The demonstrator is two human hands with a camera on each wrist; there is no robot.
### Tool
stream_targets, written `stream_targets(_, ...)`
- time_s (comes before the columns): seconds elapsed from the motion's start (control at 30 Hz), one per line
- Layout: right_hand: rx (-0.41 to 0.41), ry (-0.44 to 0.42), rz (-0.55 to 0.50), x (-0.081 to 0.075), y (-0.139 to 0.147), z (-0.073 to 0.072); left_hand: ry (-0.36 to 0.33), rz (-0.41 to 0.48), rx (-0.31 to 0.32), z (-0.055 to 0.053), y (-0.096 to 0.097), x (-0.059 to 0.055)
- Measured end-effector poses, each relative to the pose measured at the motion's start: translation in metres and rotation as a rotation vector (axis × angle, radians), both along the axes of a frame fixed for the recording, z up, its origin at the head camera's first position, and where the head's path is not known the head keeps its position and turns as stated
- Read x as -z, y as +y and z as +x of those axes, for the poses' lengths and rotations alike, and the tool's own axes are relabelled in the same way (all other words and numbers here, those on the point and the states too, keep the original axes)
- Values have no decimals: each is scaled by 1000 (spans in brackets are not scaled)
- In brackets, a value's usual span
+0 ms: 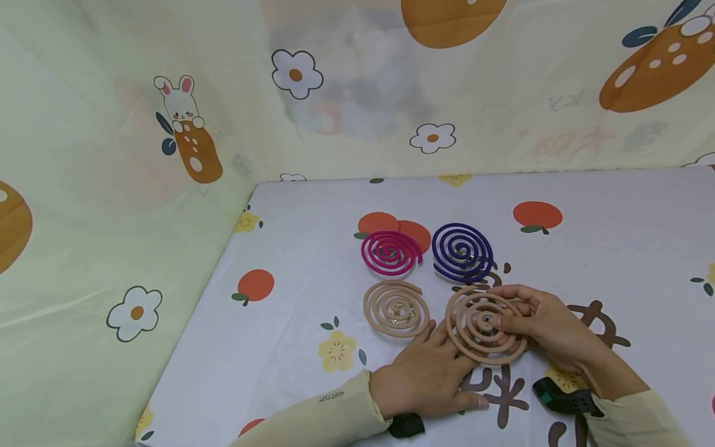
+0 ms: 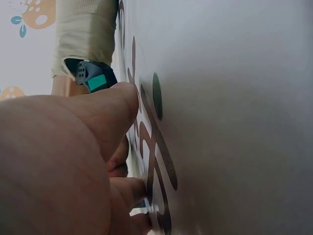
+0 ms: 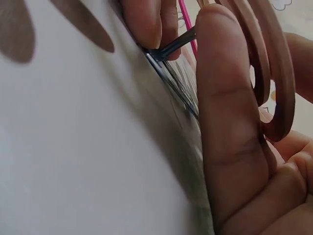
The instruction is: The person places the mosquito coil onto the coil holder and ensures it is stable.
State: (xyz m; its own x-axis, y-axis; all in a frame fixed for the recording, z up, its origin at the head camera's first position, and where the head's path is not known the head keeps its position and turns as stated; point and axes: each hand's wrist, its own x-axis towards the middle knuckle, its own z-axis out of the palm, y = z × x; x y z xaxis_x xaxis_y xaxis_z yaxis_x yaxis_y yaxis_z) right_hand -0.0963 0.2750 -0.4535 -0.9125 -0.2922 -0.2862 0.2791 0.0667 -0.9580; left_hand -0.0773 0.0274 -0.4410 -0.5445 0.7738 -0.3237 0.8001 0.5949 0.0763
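Observation:
Four coils shaped like mosquito coils lie in two rows. My right hand pinches the near-right tan coil near its middle, with the thumb on top. In the right wrist view that coil stands tilted beside a thumb, over a thin metal stand on the cloth. My left hand lies palm down, fingers straight and spread, some tips hidden under the coil. Fingertips touch the metal stand. Left of it rests another tan coil.
Behind sit a pink coil and a dark blue coil. A patterned cloth covers the table. Light curtains hang at the back and left. A dark wrist device sits on the right wrist.

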Motion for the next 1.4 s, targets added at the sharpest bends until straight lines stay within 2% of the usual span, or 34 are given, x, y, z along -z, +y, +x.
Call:
stream_targets(0.27,9,39,-6,1,-2,0,0,13,-5,-1,0,0)
stream_targets(0.63,-13,9,6,1,-1,-1,-15,5,-11,-1,0,1)
stream_targets(1.03,8,17,-42,3,-1,0,-6,2,-8,-1,0,1)
stream_targets(1.4,-15,12,-27,2,-1,-1,-14,-3,-6,-2,0,0)
